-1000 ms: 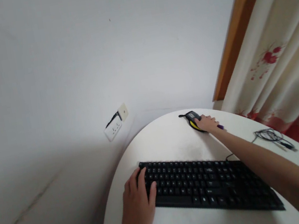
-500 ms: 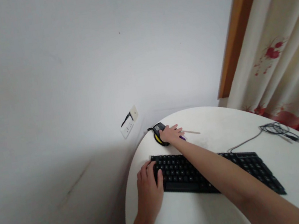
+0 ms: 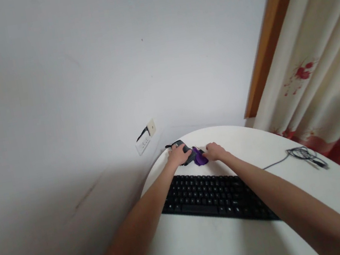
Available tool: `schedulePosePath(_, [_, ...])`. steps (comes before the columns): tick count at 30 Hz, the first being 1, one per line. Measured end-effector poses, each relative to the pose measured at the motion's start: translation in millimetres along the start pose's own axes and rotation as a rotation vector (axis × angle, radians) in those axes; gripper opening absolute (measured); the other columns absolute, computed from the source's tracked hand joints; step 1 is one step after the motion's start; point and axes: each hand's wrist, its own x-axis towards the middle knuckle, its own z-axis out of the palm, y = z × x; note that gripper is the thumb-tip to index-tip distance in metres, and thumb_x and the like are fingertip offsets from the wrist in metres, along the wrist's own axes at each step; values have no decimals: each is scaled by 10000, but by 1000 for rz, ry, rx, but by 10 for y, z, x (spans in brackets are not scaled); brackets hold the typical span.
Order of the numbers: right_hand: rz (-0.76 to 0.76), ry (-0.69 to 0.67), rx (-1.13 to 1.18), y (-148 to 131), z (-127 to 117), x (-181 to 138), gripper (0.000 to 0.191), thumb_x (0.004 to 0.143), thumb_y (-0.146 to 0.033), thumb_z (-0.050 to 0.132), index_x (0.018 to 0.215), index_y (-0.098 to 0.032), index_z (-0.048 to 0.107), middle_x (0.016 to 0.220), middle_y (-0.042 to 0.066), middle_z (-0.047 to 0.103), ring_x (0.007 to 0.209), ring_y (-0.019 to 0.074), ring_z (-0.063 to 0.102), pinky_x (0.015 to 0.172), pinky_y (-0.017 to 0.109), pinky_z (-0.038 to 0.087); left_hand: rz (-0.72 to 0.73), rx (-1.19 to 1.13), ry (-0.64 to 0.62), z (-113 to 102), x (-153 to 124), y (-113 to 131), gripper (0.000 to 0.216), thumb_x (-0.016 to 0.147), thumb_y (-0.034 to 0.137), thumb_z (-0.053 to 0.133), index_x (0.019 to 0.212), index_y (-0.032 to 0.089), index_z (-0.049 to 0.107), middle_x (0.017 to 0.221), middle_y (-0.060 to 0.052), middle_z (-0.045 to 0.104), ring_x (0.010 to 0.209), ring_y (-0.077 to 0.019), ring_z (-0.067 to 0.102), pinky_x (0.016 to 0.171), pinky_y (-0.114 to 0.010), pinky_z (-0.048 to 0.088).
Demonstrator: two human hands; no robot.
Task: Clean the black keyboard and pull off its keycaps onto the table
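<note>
Both my arms reach over a black keyboard to the far edge of a round white table. My left hand is closed over a small dark grey device with a short black cord. My right hand is closed beside it, its fingers at a purple object that lies against the device. What exactly the right fingers grip is too small to make out.
The keyboard's grey cable runs right to a loose coil on the table. A white wall socket sits on the wall behind. A cream curtain with red print and a wooden frame stand at the right.
My left hand left the keyboard's left end and went forward onto the dark device. My right hand shifted off the device to the purple object beside it.
</note>
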Motion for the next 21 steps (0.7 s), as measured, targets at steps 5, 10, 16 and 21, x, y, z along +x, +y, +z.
schedulePosePath(5, [49, 28, 24, -132, 111, 3, 400, 792, -260, 679, 1151, -87, 637, 1161, 225, 668, 1059, 315, 662, 818, 336, 524, -6, 46, -67, 72, 199, -110, 607, 718, 410, 666, 1304, 288, 564, 1513, -123, 353, 1303, -378, 423, 1004, -463, 387])
schedulePosePath(10, [66, 53, 78, -309, 212, 44, 346, 820, -241, 650, 1130, -89, 627, 1169, 231, 660, 1057, 311, 666, 813, 334, 526, -6, 56, -84, 60, 183, -233, 614, 729, 480, 643, 1296, 263, 552, 1525, -115, 333, 1310, -356, 424, 1031, -434, 371])
schedulePosePath(16, [53, 67, 134, -533, 275, 126, 349, 891, -352, 591, 1156, -127, 617, 1181, 207, 662, 1075, 284, 657, 843, 323, 508, -25, 92, -10, 162, 157, -185, 623, 735, 503, 654, 1299, 287, 500, 1534, -116, 283, 1300, -406, 398, 981, -513, 410])
schedulePosePath(21, [20, 62, 161, -528, 275, 142, 357, 908, -415, 560, 1125, -145, 645, 1156, 192, 677, 1067, 283, 658, 856, 335, 496, -10, 64, 5, 127, 219, -213, 561, 808, 449, 619, 1333, 296, 496, 1551, -115, 267, 1344, -399, 356, 1025, -521, 372])
